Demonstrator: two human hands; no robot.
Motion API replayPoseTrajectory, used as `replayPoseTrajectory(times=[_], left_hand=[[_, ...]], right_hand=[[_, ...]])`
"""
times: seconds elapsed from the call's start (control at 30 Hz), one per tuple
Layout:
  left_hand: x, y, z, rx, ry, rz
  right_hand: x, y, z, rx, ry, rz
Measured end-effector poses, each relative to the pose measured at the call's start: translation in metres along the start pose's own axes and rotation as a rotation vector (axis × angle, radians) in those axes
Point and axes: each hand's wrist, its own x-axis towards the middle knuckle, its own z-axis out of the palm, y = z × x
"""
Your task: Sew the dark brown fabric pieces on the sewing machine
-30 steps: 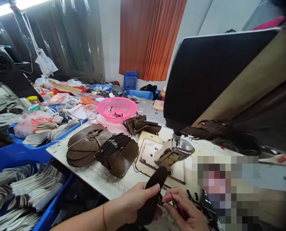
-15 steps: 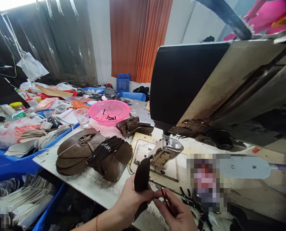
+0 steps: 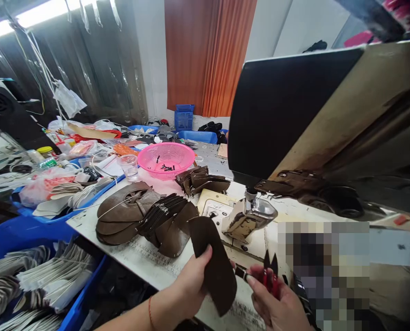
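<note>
My left hand (image 3: 191, 285) is closed round the edge of a dark brown leather piece (image 3: 213, 262), which it holds up flat in front of the sewing machine's presser foot (image 3: 251, 218). To the right of it, my right hand (image 3: 277, 305) grips small red-handled thread snips (image 3: 270, 273), blades pointing up and apart. A thin strip (image 3: 241, 272) runs between the leather piece and my right fingers. Stacks of brown leather pieces (image 3: 146, 218) lie on the white table (image 3: 146, 259) just left of my hands.
The large sewing machine (image 3: 329, 119) fills the right half. A pink basket (image 3: 166, 158) and a clear cup (image 3: 129, 165) stand further back. Blue bins (image 3: 70, 303) of pale cut pieces sit at the lower left. Clutter covers the far left of the table.
My left hand has turned the leather piece from edge-on to flat and moved it slightly right. My right hand has drawn away to the right, with the snips now pointing up.
</note>
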Motion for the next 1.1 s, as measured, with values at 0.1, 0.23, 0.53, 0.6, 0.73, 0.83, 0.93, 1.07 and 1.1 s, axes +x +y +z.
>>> replayPoseTrajectory(times=[0.1, 0.23, 0.53, 0.6, 0.73, 0.83, 0.93, 1.07, 1.1], left_hand=[[0.001, 0.003, -0.007, 0.088, -0.014, -0.011], [-0.006, 0.007, -0.007, 0.13, -0.152, 0.153], [-0.005, 0.001, 0.005, 0.087, -0.056, 0.236], [-0.004, 0.001, 0.005, 0.094, -0.054, 0.23], [-0.005, 0.001, 0.006, 0.121, -0.062, 0.237], [-0.006, 0.002, 0.007, 0.125, -0.08, 0.247], [-0.007, 0.003, 0.009, 0.139, -0.084, 0.247], [-0.008, 0.005, 0.011, 0.151, -0.086, 0.251], [-0.008, 0.006, 0.011, 0.147, -0.092, 0.254]], right_hand=[[0.006, 0.003, -0.007, -0.063, -0.003, -0.038], [0.01, 0.008, -0.009, -0.164, 0.043, -0.11], [-0.004, 0.008, 0.005, -0.244, 0.048, -0.112], [-0.007, 0.006, 0.008, -0.252, 0.038, -0.1], [-0.01, 0.004, 0.01, -0.261, 0.014, -0.088], [-0.011, 0.003, 0.011, -0.247, 0.005, -0.085], [-0.011, 0.003, 0.011, -0.227, -0.001, -0.074], [-0.01, 0.0, 0.01, -0.18, -0.021, -0.039], [-0.01, -0.002, 0.009, -0.171, -0.03, -0.023]])
